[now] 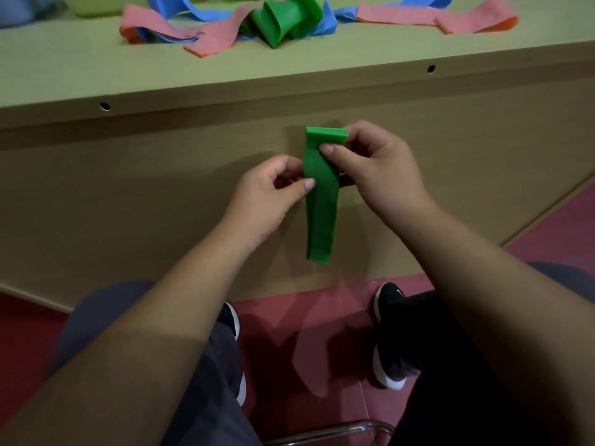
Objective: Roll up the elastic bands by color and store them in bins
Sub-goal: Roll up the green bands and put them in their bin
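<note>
Sitting at the desk (pixel 225 75), I can see the pile of bands (pixel 222 30), pink, blue and green, tangled on its top and well apart from my hands. Below the desk's edge, in front of its panel, my right hand (pixel 380 169) and left hand (pixel 267 201) both grip the green band (pixel 320 217), which hangs straight down between them. My right hand pinches the rolled end (pixel 326 135) at the top, thumb on the front. My left pinches the band's left edge lower down.

To roll it well, I judge I should hold the layers square at the edges, turn the roll down with my right hand, and let my left feed the tail under light tension so the coil does not spring open or skew.

I cannot tell how many turns the roll has, as my right fingers hide its far side. A pale green container (pixel 96 8) is cut off at the top and may be a bin. No other bin shows.
</note>
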A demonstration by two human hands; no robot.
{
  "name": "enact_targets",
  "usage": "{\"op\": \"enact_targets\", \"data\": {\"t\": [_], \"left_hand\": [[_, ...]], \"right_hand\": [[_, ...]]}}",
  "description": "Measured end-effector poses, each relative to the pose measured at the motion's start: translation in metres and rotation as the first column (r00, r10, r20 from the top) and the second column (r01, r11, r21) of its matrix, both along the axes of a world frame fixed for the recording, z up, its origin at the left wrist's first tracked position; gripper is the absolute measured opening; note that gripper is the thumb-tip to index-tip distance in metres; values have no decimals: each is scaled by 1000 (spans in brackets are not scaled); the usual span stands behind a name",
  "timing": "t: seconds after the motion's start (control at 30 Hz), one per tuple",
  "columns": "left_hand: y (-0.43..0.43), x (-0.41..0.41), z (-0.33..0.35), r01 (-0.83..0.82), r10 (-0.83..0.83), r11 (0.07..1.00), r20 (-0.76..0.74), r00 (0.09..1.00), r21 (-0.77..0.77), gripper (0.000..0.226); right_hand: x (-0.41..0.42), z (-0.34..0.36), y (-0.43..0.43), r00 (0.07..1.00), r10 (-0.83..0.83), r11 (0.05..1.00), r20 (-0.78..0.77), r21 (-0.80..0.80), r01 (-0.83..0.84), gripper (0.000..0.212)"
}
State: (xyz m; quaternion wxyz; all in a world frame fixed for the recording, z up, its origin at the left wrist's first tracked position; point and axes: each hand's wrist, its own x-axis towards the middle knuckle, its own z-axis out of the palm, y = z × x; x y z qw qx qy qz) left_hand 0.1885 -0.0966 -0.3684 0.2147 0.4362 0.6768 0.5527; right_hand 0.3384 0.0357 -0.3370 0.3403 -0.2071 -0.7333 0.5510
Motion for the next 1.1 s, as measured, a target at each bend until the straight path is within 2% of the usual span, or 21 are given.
{"op": "enact_targets", "data": {"t": [0.17,0.33,0.53,0.73,1.1], "left_hand": [[-7,6,8,5,-5,999,-10,1000,40,11],[-4,10,6,7,-17,997,124,992,80,17],[-2,11,12,-46,15,980,156,988,196,19],[0,14,16,-61,26,975,165,986,213,7],[1,11,15,-124,89,974,181,979,189,10]], "right_hand": [[1,0,-1,1000,-24,1000,8,-14,24,13],[-6,-5,0,999,-22,1000,26,-8,23,21],[-5,-9,-1,997,13,999,70,36,-16,7],[-9,-13,-1,995,29,998,91,53,-33,9],[-10,-15,-4,989,66,994,133,77,-77,10]]}}
